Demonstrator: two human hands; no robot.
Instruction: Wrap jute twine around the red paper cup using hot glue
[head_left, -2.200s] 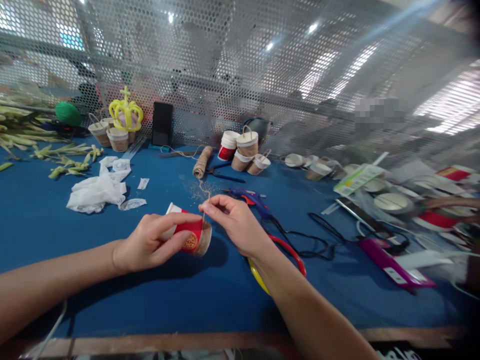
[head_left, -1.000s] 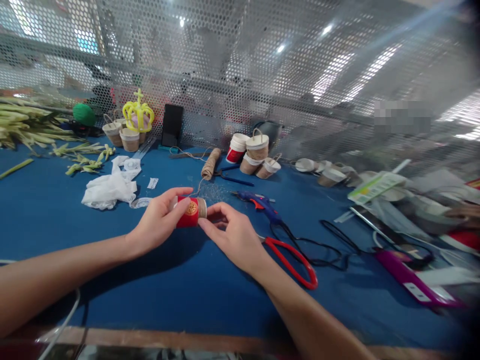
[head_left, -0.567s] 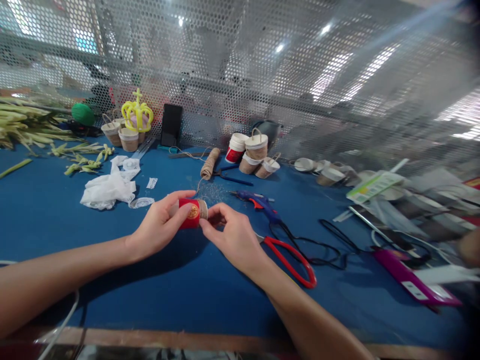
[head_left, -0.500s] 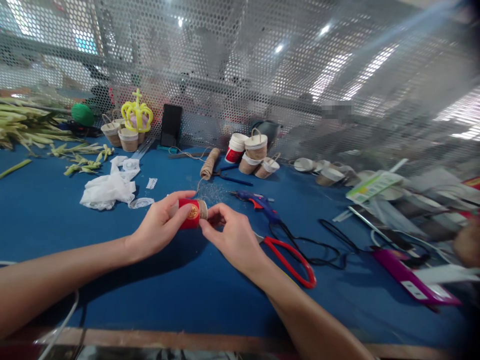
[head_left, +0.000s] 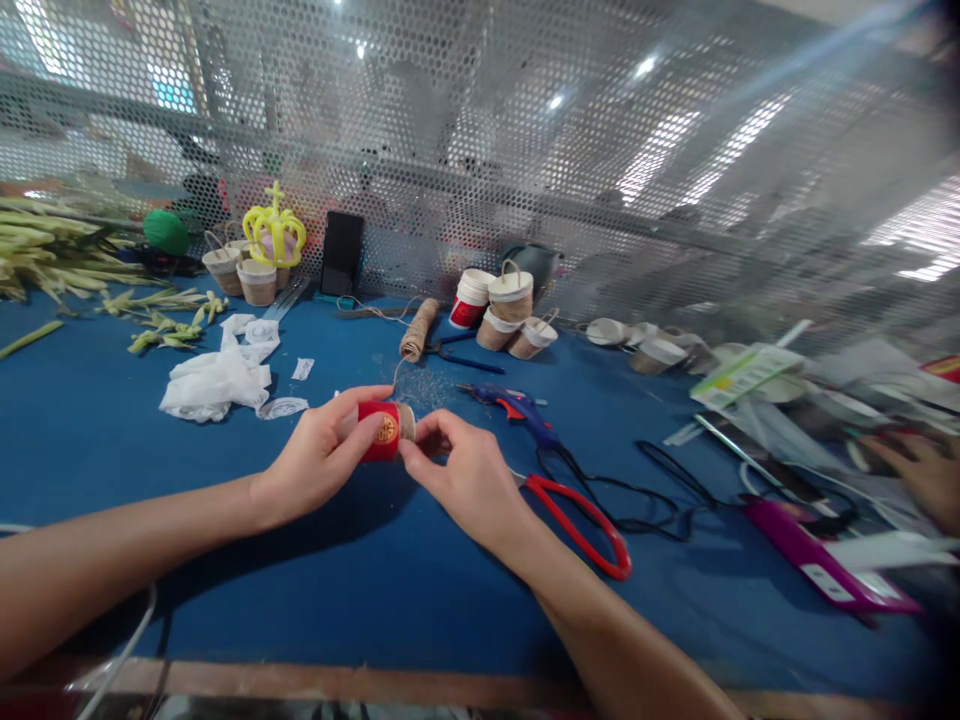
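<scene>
A small paper cup point(head_left: 387, 432), red with a gold emblem, lies on its side between my hands, twine wound round its right end. My left hand point(head_left: 319, 440) is closed round its body, thumb along the front. At the twine-wrapped end, the fingers of my right hand point(head_left: 461, 465) pinch the rim. A strand of twine runs up from the cup toward the twine roll point(head_left: 419, 330) behind it. Right of my hands rest a blue glue gun point(head_left: 517, 408) and red-handled scissors point(head_left: 585, 525), whose blades are partly hidden by my right hand.
Twine-wrapped cups with handles point(head_left: 511, 300) stand at the back, beside dark pliers point(head_left: 465, 355). White lace point(head_left: 217, 380) lies at left, near a phone point(head_left: 342, 252) and a yellow crown point(head_left: 274, 230). Another person's hand point(head_left: 922, 465) reaches among cups and packets at right, near a purple box point(head_left: 825, 555).
My hands and the cup stay nearly where they were, the cup turned very slightly. At the far right, the other person's hand has come further into view.
</scene>
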